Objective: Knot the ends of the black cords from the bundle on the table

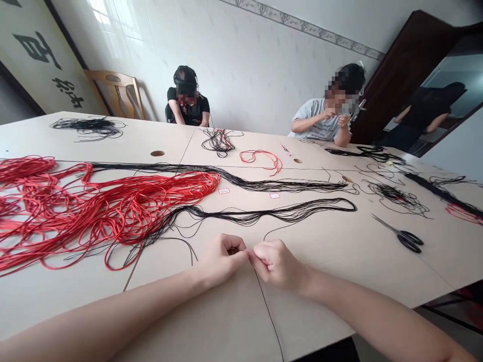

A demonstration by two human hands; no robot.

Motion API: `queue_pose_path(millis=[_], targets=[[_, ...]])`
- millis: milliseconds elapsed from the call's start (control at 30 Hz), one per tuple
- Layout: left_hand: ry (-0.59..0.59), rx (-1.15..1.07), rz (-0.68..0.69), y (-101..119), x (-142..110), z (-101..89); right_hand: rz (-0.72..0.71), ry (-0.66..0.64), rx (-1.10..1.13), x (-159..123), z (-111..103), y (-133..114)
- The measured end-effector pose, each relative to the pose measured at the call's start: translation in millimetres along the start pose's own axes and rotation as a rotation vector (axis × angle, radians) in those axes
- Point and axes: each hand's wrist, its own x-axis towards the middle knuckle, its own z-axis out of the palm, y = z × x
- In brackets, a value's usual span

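Both my hands meet over the near middle of the table, fingertips touching. My left hand [225, 256] is closed in a pinch, thumb and forefinger together. Curled fingers close my right hand [277, 259] against it. A thin black cord [268, 306] runs from between them down to the table's near edge. Another length of black cord [277, 229] leads from behind my right hand toward a long black cord bundle [260, 213]. The bit of cord inside the pinch is hidden by my fingers.
A big heap of red cord [124, 206] covers the left side of the table [320, 266]. Black-handled scissors [405, 239] lie at the right. More black cords [287, 186] stretch across the middle. Two people [186, 100] [320, 118] sit opposite.
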Motion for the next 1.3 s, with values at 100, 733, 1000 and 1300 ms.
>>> queue_pose_path(millis=[100, 733, 1000, 1300], targets=[[0.005, 0.000, -0.013, 1.5, 0.4, -0.9, 0.005, -0.005, -0.036, 1.3, -2.8, 0.4], [0.144, -0.575, -0.084, -11.3, 9.8, -0.4, 0.658, -0.375, 1.352, -5.7, -28.9, -24.4], [0.168, -0.550, -0.179, -4.9, 13.5, -14.2, 0.662, -0.500, 1.608, 1.6, -47.7, 30.7], [0.118, -0.592, -0.219, -10.7, 13.1, -17.7, 0.641, -0.103, 1.655, -4.1, -86.7, 99.7]])
